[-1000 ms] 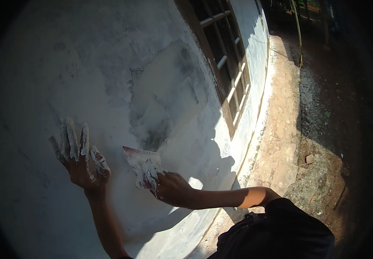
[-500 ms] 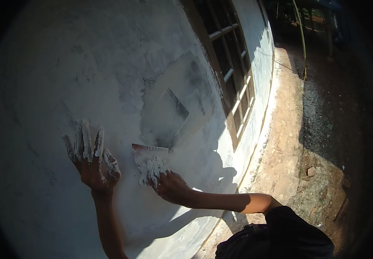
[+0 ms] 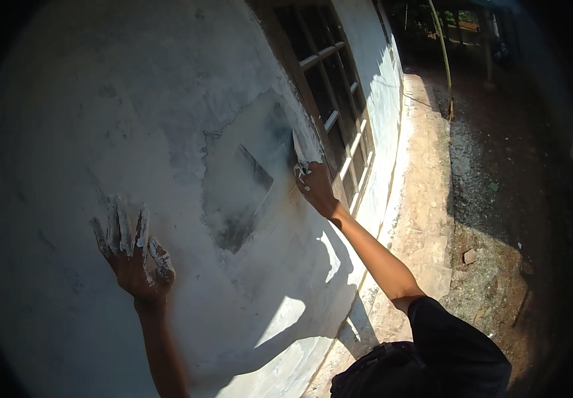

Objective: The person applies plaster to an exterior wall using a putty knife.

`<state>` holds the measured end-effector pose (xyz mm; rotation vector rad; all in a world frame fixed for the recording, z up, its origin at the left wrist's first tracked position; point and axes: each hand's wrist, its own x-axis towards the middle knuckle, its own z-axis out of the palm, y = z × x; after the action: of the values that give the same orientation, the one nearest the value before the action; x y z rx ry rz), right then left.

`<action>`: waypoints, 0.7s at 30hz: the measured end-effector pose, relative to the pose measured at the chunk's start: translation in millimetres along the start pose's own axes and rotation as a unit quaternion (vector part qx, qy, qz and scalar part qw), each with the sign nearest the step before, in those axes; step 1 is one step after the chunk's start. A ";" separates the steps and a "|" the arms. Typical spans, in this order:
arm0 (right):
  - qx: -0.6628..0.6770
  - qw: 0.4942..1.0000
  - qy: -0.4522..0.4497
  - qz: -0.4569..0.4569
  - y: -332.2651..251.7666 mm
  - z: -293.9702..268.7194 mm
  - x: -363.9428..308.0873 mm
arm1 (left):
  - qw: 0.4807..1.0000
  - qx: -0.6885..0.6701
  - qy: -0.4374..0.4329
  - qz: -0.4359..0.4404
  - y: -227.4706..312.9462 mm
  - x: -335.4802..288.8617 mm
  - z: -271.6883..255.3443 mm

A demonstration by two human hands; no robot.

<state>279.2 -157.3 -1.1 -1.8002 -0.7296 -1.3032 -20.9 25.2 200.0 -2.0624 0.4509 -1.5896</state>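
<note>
My left hand is open, its fingers spread upward and caked with white putty, in front of the pale wall; whether it touches the wall I cannot tell. My right hand, its fingertips whitened, is closed around a broad putty knife. The blade shows almost edge-on and stands against the wall beside the window frame. To its left is a grey, ragged-edged patch of smoother filler, with a darker angular mark in its middle.
A brown-framed window with white bars sits just right of the patch. Along the wall's foot runs a sunlit ledge. Beyond it lies rough ground with a small stone. A thin pole stands farther off.
My right hand has carried the putty knife up and to the right, across the patch to the window side, and turned its blade edge-on. My left hand has barely shifted.
</note>
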 end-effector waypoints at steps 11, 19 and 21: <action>0.366 0.902 -0.210 0.098 -195.3 -94.3 -60.2 | 1.000 0.025 -0.014 -0.003 -5.2 -5.2 -2.6; 0.251 0.936 -0.013 0.246 -65.8 -27.7 36.1 | 1.000 0.011 -0.011 0.004 1.4 1.7 -5.8; 0.130 0.984 -0.011 0.122 -94.6 -20.6 46.4 | 1.000 0.011 -0.018 0.006 0.5 2.1 -7.5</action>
<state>206.9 -124.3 71.0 -1.6362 -0.6359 -0.9805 -27.5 22.3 202.9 -2.0656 0.4299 -1.5417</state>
